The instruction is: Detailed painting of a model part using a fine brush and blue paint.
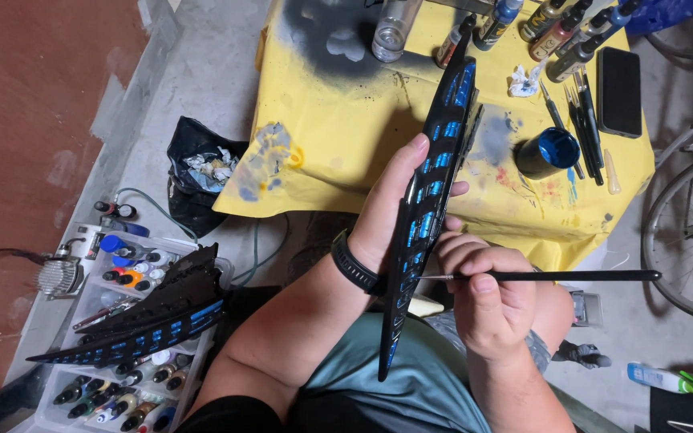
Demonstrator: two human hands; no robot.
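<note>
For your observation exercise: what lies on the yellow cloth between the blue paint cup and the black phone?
In the head view, a row of dark-handled brushes lies between the blue paint cup and black phone.

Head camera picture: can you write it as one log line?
left hand: holds long black blue-marked piece upright | right hand: holds thin black brush, tip at the piece | behind: yellow table, blue paint pot

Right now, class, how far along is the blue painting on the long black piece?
Done: many panels on the long black piece already show blue, as do those on the second black piece resting on the paint box. In hand: the left hand holds it while the right hand applies the brush. Left: its lower end looks mostly dark.
</note>
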